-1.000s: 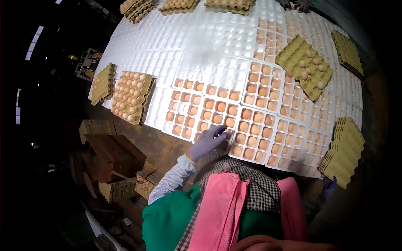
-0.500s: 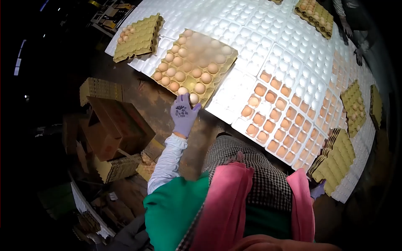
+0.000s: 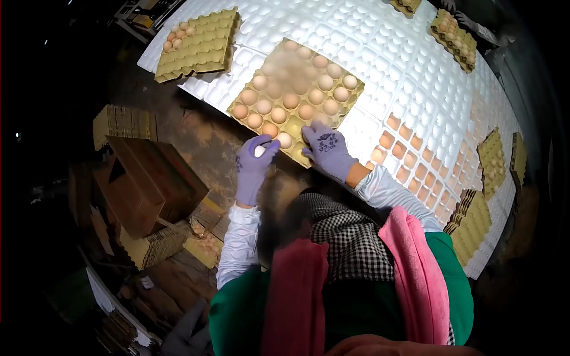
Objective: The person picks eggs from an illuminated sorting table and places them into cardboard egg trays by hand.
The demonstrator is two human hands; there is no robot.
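A cardboard egg tray (image 3: pixel 304 159) filled with brown and pale eggs lies over the near edge of the white moulded trays. Just off its near corner, my left hand (image 3: pixel 252 172), in a purple glove, grips a pale egg (image 3: pixel 259 151) between thumb and fingers. My right hand (image 3: pixel 330 153), gloved alike, reaches over the right side of the same corner, thumb and forefinger apart; whether an egg sits beneath its fingers is hidden. Another pale egg (image 3: pixel 285 140) rests in a cup between the two hands. An empty cup (image 3: pixel 293 126) shows behind it.
White moulded trays (image 3: pixel 380 65) cover the table, with eggs in the right-hand cells. Stacked cardboard trays (image 3: pixel 199 44) stand at the left, more (image 3: pixel 473 225) at the right. An open carton (image 3: pixel 148 184) is on the floor. Another person's gloved hand (image 3: pixel 466 22) is at the far right.
My left hand has lifted the corner egg out of the tray. My right hand has come from the stacked trays at the right to the tray's near corner. The view has shifted.
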